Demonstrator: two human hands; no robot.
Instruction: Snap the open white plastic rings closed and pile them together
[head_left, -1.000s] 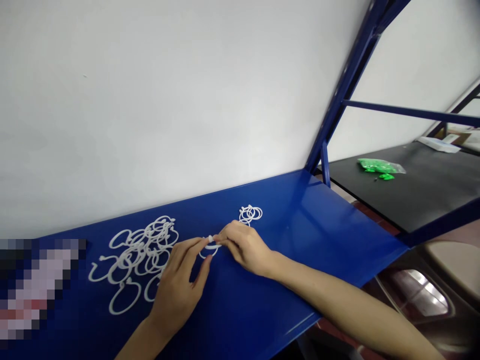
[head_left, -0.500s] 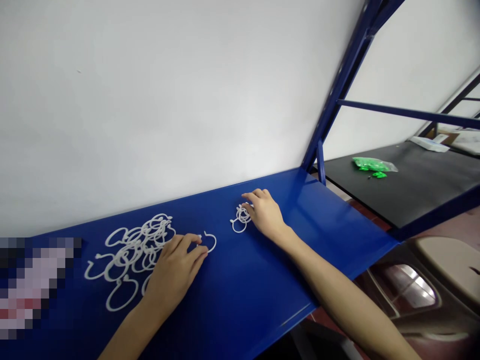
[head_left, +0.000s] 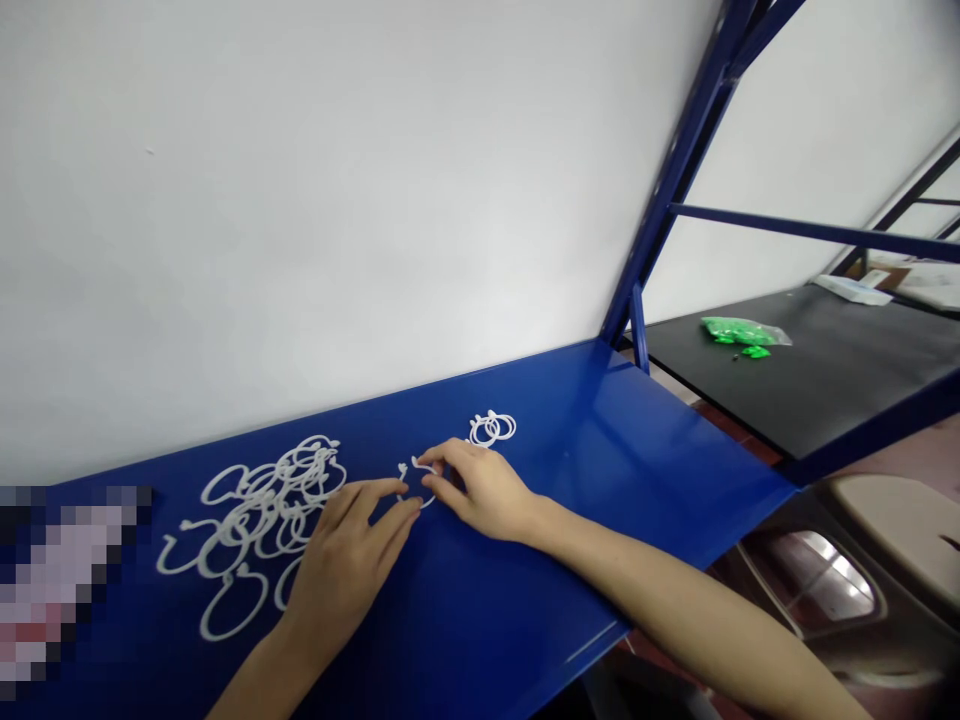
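Note:
A single white plastic ring (head_left: 414, 472) with an open gap lies on the blue shelf (head_left: 525, 600) between my hands. My right hand (head_left: 477, 487) pinches one end of it with thumb and fingers. My left hand (head_left: 346, 560) rests palm down, its fingertips touching the ring's other end. A loose heap of open white rings (head_left: 259, 515) lies to the left, partly under my left hand. A small cluster of closed white rings (head_left: 493, 429) sits just beyond my right hand.
A white wall rises behind the shelf. A blue upright post (head_left: 675, 170) and crossbar (head_left: 810, 228) stand at the right. A black shelf (head_left: 825, 370) beyond carries a bag of green parts (head_left: 739, 330). A blurred patch covers the lower left.
My right hand left the small cluster of closed rings and came back left to the single open ring. My left hand stayed at that ring.

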